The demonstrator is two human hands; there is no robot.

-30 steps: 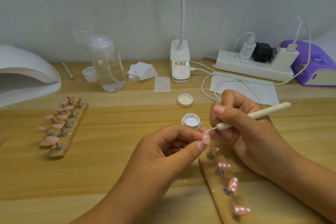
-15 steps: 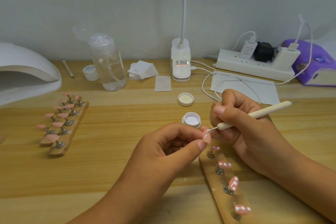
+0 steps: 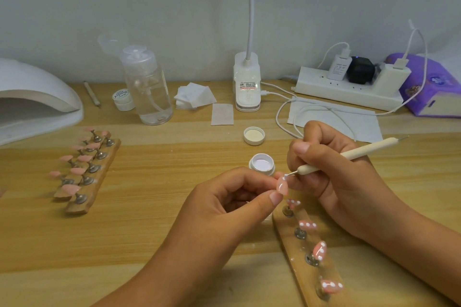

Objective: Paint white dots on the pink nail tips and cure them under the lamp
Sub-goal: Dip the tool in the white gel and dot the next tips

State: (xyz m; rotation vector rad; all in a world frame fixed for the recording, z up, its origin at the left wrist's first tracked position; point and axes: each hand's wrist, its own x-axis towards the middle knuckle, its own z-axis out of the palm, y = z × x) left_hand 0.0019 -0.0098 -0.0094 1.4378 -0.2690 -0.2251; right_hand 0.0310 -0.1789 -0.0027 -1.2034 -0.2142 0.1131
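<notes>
Dotting step. Left hand pinches pink nail tip, centre; right hand grips dotting tool, point on tip's upper edge. Next, likely: more dots (steady spacing), then lamp at 9 o'clock.

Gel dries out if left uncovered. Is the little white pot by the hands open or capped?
Open. The small pot shows its pale inside, and a lid lies apart, inner side up, behind it.
</notes>
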